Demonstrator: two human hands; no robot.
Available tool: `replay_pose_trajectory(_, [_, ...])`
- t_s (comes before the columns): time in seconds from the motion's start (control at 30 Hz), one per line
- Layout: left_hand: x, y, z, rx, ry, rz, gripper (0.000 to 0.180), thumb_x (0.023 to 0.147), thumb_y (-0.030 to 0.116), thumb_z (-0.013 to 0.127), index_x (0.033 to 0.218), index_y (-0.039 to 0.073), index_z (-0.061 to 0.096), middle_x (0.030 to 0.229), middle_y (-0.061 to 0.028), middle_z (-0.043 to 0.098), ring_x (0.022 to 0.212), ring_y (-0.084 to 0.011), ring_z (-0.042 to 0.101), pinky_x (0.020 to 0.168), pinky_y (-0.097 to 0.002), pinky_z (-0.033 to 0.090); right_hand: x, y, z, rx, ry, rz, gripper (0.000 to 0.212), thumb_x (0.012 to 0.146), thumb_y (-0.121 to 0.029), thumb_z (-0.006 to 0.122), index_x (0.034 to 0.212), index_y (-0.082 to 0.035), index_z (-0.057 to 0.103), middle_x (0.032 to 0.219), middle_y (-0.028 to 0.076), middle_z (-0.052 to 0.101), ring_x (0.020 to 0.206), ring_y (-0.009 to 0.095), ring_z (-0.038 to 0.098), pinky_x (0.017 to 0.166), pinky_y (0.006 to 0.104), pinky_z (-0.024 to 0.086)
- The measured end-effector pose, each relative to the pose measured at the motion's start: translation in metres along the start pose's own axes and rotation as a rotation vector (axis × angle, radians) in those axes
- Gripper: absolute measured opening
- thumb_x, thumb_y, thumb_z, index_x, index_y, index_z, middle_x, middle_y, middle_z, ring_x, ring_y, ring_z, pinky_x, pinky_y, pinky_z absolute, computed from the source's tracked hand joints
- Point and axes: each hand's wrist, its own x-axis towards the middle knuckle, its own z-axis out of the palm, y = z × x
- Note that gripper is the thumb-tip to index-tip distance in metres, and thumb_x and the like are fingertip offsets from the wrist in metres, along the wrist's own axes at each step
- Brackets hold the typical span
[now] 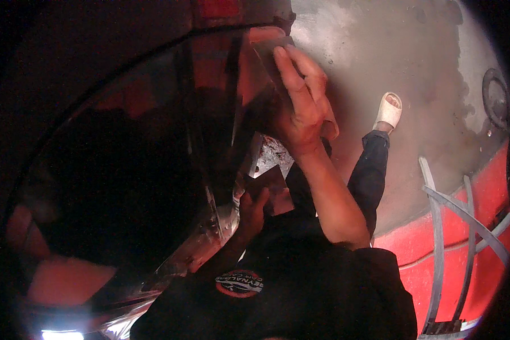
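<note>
My right hand [305, 107] is raised at the top centre, against the edge of a large, dark, glossy curved panel [124, 164]. Its extended fingers press on a thin, dark flat piece [271, 54]; its exact kind is unclear. Lower down and closer to my body, my left hand [251, 211] grips a dark, square-cornered flat sheet [275, 190] between thumb and fingers. The left fingers are partly lost in shadow. Faint red and pale reflections cross the panel.
Wet-looking grey floor [391, 39] spreads to the right, under my foot in a pale sandal [389, 110]. Grey straps [436, 243] cross over a red surface [402, 243] at lower right. A dark ring-shaped object [496, 99] lies at the far right.
</note>
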Motion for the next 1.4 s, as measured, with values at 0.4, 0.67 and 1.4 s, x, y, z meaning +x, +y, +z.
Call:
replay_pose_trajectory(0.4, [0.0, -0.012, 0.0, -0.087, -0.004, 0.071, 0.04, 0.098, 0.022, 0.063, 0.133, 0.003, 0.06, 0.127, -0.0076, 0.065, 0.115, -0.0212, 0.059, 0.101, -0.0381, 0.045, -0.015, -0.004, 0.005, -0.024, -0.087, -0.059, 0.059, 0.074, -0.007, 0.076, 0.131, -0.021, 0.068, 0.132, 0.012, 0.061, 0.119, 0.038, 0.058, 0.102, 0.046, 0.048])
replay_pose_trajectory(0.67, [-0.003, 0.003, 0.005, -0.208, -0.027, 0.076, 0.043, 0.098, 0.02, 0.063, 0.135, 0.0, 0.057, 0.13, -0.0098, 0.064, 0.117, -0.023, 0.059, 0.103, -0.038, 0.045, -0.076, -0.025, -0.019, 0.0, -0.282, 0.037, 0.058, 0.073, -0.007, 0.079, 0.129, -0.02, 0.069, 0.132, 0.012, 0.062, 0.119, 0.038, 0.058, 0.099, 0.0474, 0.05])
replay_pose_trajectory(1.4, [-0.001, -0.001, 0.01, -0.115, 0.036, 0.1, 0.029, 0.099, 0.017, 0.061, 0.123, 0.002, 0.065, 0.107, -0.0027, 0.071, 0.092, -0.0104, 0.062, 0.082, -0.0288, 0.047, 0.003, 0.008, 0.009, -0.034, 0.037, -0.045, 0.05, 0.086, -0.014, 0.065, 0.136, -0.012, 0.064, 0.132, 0.013, 0.06, 0.118, 0.035, 0.056, 0.106, 0.0459, 0.043])
